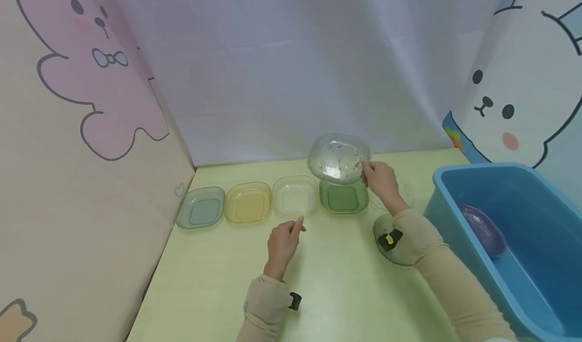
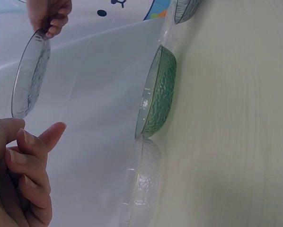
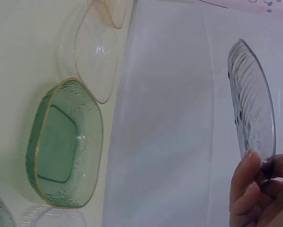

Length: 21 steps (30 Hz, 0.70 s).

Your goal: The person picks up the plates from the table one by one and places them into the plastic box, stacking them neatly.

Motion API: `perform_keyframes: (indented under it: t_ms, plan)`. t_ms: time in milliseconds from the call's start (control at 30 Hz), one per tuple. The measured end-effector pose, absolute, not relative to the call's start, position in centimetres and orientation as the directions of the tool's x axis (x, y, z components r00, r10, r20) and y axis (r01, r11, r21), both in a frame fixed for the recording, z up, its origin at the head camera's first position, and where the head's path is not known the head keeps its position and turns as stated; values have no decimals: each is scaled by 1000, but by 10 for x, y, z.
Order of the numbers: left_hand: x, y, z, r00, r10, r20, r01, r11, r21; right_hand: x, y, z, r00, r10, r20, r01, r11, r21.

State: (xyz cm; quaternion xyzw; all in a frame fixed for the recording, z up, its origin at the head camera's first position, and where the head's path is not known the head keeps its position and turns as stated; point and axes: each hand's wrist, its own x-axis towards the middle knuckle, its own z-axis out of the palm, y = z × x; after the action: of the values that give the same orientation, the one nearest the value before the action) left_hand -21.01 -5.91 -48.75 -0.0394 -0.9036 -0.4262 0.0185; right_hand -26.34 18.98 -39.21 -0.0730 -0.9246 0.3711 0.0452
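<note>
My right hand [image 1: 381, 180] pinches the rim of a clear greyish plate [image 1: 336, 157] and holds it up above the row of dishes. In the right wrist view the plate [image 3: 252, 101] stands on edge, its ribbed underside showing. Below it sits a green dish [image 1: 343, 198]. My left hand [image 1: 284, 238] hovers near the table in front of a clear dish [image 1: 295, 195], fingers loosely bent and holding nothing. The left wrist view lines this hand [image 2: 25, 170] up with the plate's lower edge, but the head view has them apart.
Left of the clear dish stand a yellow dish [image 1: 248, 203] and a pale blue-green dish [image 1: 201, 208]. A clear dish [image 1: 404, 193] is partly behind my right hand. A greyish dish [image 1: 384, 228] lies under my right forearm. The blue tub [image 1: 459, 215] at right holds a purple dish [image 1: 484, 231].
</note>
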Motion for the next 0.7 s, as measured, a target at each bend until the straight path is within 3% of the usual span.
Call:
perform_keyframes:
  t_ms: [200, 367, 533, 700]
  plan:
    - [-211, -58, -491, -997, 63, 51, 79, 635, 768, -281, 199, -351, -978, 197, -66, 179, 639, -748]
    - [-210, -57, -495, -996, 72, 51, 85, 632, 770, -281, 225, -321, -970, 136, -204, 245, 542, -804]
    - [-208, -59, -501, -998, 51, 43, 66, 640, 766, -266, 274, -302, -952, 73, -297, 289, 532, -796]
    - [-204, -61, -509, -999, 44, 30, 51, 661, 749, -232, 326, -291, -936, 106, -335, 333, 573, -749]
